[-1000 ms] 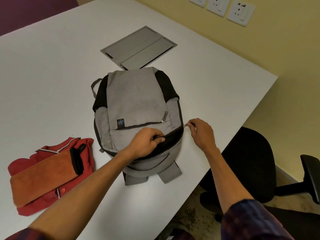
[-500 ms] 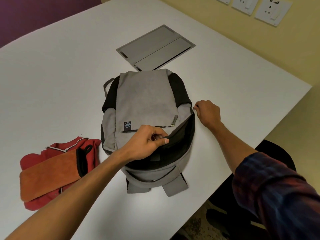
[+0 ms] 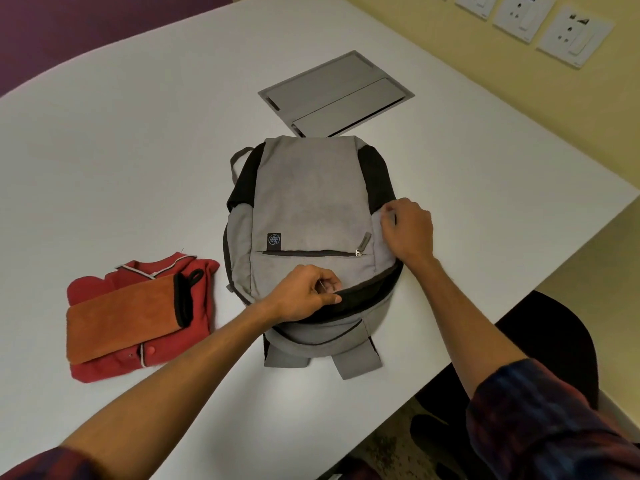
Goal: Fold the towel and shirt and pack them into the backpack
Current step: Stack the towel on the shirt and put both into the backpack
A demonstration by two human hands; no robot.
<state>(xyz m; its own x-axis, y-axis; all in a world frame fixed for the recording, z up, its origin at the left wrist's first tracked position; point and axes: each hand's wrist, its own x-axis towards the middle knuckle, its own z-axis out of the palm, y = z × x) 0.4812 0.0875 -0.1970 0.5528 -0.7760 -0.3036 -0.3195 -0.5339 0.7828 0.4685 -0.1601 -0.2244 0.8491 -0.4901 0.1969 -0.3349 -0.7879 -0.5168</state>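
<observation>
A grey and black backpack lies flat on the white table, its main zip open along the near edge and up the right side. My left hand pinches the front flap's edge at the dark opening. My right hand grips the backpack's right side, fingers curled where the zip runs; the puller is hidden. To the left lies the folded red shirt with the folded orange towel on top of it.
A grey metal cable hatch is set into the table behind the backpack. Wall sockets line the yellow wall. A black office chair stands off the table's right edge.
My right hand has moved up along the backpack's right side, and the zip has opened further. My left hand keeps its pinch on the flap. The view has shifted.
</observation>
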